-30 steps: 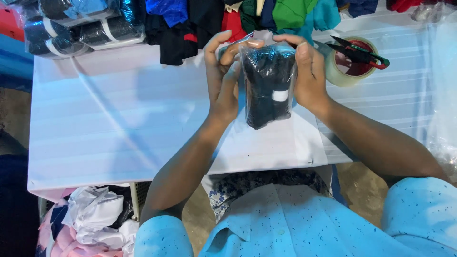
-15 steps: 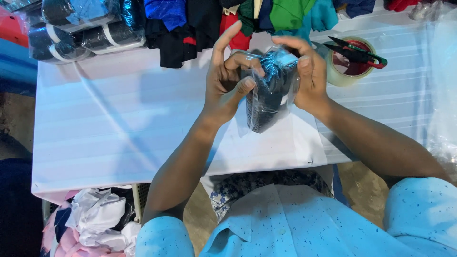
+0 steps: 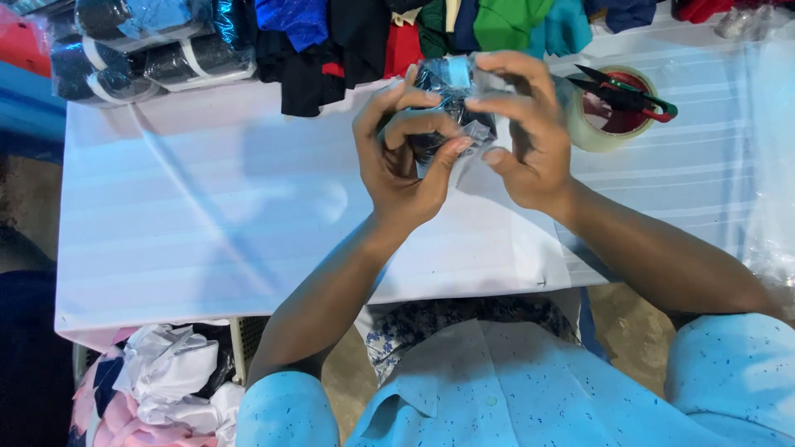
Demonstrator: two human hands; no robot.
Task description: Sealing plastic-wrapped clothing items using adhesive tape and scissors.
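Head view: a dark garment in a clear plastic bag (image 3: 454, 108) is held above the white tabletop (image 3: 207, 215), pinched closed between left hand (image 3: 406, 157) and right hand (image 3: 526, 136), seemingly so the bag's loose end can be folded. Tape roll (image 3: 609, 112) and scissors (image 3: 625, 91) lie just beside.

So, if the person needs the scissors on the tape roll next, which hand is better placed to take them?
Probably the right hand. It is beside the scissors on the tape roll, while the left hand is farther away, and both grip the plastic packet.
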